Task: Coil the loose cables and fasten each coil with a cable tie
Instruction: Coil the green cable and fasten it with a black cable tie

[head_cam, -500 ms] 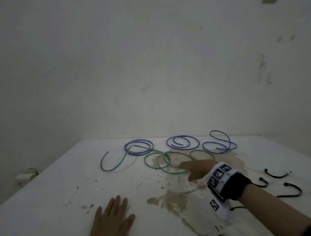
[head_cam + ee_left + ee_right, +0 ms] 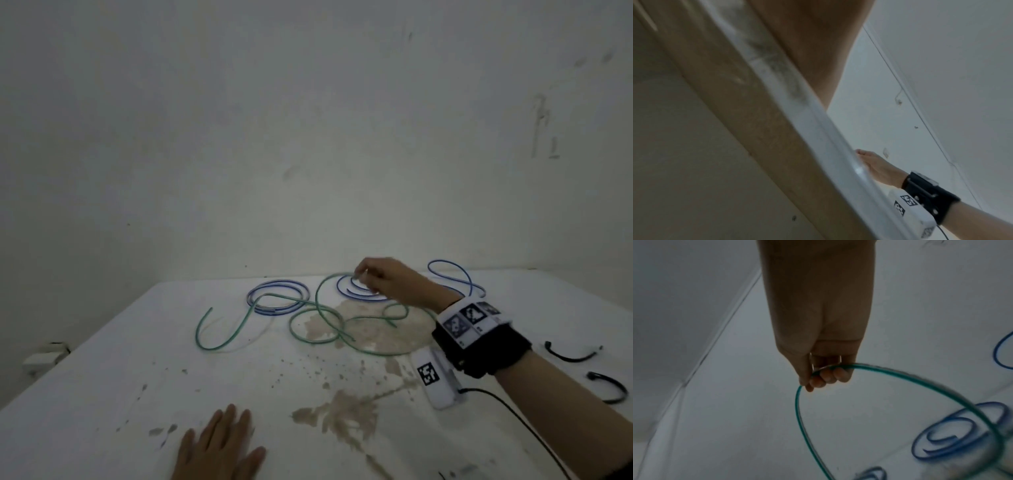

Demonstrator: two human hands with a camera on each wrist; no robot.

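Observation:
A long green cable [image 2: 317, 310] sprawls in loose loops across the middle of the white table [image 2: 102, 394]. My right hand [image 2: 368, 274] pinches one loop of it and holds that loop lifted above the table; in the right wrist view the fingers [image 2: 826, 376] curl round the green cable [image 2: 900, 378]. Blue cables lie at the back: a coil [image 2: 277, 296] on the left, a spiral [image 2: 356, 293] under my right hand and a loose loop [image 2: 455, 274] on the right. My left hand [image 2: 219, 445] rests flat on the near edge, fingers straight.
Two black curved cable ties [image 2: 572, 354] [image 2: 609, 387] lie on the table to the right of my right forearm. Brown stains [image 2: 342, 418] mark the tabletop. A wall stands right behind the table. A small white fitting [image 2: 44, 358] sits by the wall at left.
My right hand has taken hold of the green cable and risen toward the back, pulling a loop up and stretching the green loops apart. The left hand has stayed flat.

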